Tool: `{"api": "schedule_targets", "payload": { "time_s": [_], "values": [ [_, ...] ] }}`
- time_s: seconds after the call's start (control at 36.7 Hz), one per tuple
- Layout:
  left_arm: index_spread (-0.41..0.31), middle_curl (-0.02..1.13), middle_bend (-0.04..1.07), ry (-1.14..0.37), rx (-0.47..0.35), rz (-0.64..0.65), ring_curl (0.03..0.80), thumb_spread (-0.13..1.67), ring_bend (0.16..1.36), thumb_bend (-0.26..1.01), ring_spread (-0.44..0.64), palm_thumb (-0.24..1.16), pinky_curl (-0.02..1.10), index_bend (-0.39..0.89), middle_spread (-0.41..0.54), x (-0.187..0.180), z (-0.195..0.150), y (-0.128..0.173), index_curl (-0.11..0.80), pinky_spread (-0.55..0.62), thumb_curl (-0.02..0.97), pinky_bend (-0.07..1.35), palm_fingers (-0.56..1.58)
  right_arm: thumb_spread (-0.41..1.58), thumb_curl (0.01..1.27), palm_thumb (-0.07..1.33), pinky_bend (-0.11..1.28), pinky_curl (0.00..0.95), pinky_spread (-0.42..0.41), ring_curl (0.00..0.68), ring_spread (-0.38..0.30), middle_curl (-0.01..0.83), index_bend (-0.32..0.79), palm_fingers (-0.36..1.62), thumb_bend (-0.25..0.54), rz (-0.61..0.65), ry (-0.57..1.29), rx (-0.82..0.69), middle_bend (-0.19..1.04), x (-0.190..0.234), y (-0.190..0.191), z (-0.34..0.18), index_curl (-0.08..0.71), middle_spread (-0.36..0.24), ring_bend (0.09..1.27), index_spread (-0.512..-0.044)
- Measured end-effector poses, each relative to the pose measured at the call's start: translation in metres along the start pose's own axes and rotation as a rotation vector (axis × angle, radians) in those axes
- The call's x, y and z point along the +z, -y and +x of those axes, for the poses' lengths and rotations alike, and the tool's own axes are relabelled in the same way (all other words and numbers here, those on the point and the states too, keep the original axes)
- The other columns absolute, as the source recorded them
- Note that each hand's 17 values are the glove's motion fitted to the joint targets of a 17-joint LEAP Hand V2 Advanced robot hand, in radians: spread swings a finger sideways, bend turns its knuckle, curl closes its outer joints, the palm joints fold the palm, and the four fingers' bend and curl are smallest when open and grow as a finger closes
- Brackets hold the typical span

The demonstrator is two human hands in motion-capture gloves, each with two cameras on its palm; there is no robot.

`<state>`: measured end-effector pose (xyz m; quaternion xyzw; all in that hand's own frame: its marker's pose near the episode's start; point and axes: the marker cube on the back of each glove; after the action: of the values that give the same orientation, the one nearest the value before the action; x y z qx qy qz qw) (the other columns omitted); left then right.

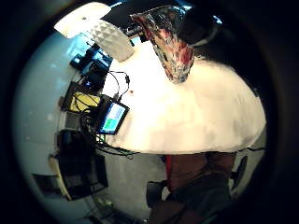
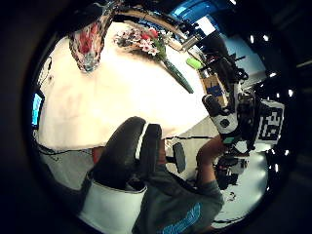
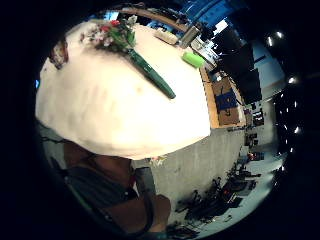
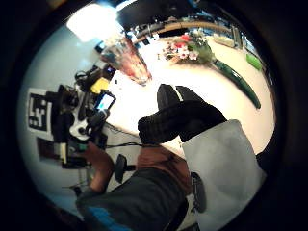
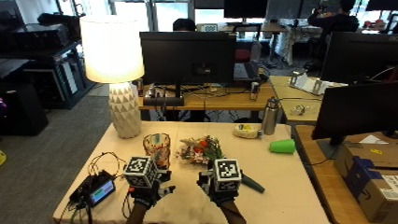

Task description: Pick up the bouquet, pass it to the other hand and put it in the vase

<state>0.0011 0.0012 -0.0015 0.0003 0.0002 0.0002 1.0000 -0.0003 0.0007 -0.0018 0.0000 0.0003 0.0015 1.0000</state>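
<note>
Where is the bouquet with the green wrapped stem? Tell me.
In the outside view the bouquet lies flat on the table, just right of the glass vase, ahead of the right hand.

Both forearms reach up from the six o'clock edge of the outside view, side by side and near each other. The left hand (image 5: pixel 147 193) sits toward seven o'clock, the right hand (image 5: pixel 217 192) just past six, both backs up, hovering over the near part of the tabletop (image 5: pixel 280 186). Neither hand holds anything. In the left thumb-side palm view, the left hand's fingers (image 2: pixel 124 151) show loosely curled together with nothing between them. In the right thumb-side palm view, the right hand's fingers (image 4: pixel 180 120) bend inward the same way, relaxed and closed on nothing.
</note>
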Motion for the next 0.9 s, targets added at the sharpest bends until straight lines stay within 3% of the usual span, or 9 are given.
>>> {"api": "schedule_targets", "payload": {
  "time_s": [0.14,0.3,0.57,0.9],
  "values": [
    [-0.085,0.13,0.21,-0.006,-0.002,-0.005,0.160,0.63,0.48,0.06,0.13,0.16,0.15,0.15,0.017,-0.001,-0.001,0.001,0.098,0.24,0.082,0.37,0.50,0.69,0.11,0.43,0.33,0.126,0.217,0.082,0.101,0.111,0.18,0.30,0.254,-0.017,-0.005,0.001,0.25,-0.001,-0.002,0.002,0.116,0.017,0.25,-0.259],
    [-0.103,0.19,0.19,-0.008,-0.007,-0.004,0.202,0.81,0.49,0.03,0.16,0.17,0.20,0.15,0.021,-0.002,-0.002,0.002,0.150,0.30,0.124,0.38,0.47,0.92,0.15,0.45,0.34,0.173,0.273,0.116,0.131,0.162,0.17,0.28,0.234,-0.021,0.001,0.004,0.25,0.002,0.001,0.004,0.167,0.021,0.25,-0.319],
    [-0.114,0.24,0.19,-0.010,-0.013,-0.002,0.231,0.94,0.51,-0.02,0.19,0.19,0.24,0.14,0.024,-0.010,0.005,-0.003,0.204,0.35,0.181,0.37,0.45,1.09,0.20,0.48,0.33,0.220,0.308,0.155,0.153,0.221,0.16,0.26,0.177,-0.017,0.013,-0.012,0.24,0.004,0.004,0.004,0.216,0.024,0.26,-0.349],
    [-0.112,0.28,0.19,-0.044,0.007,0.040,0.254,0.99,0.52,-0.03,0.20,0.18,0.28,0.13,0.024,-0.009,0.001,-0.001,0.238,0.36,0.224,0.38,0.42,1.14,0.24,0.51,0.33,0.263,0.321,0.189,0.161,0.271,0.13,0.23,0.105,-0.040,-0.010,-0.032,0.23,-0.001,0.000,0.030,0.241,0.025,0.27,-0.358]
  ]
}}
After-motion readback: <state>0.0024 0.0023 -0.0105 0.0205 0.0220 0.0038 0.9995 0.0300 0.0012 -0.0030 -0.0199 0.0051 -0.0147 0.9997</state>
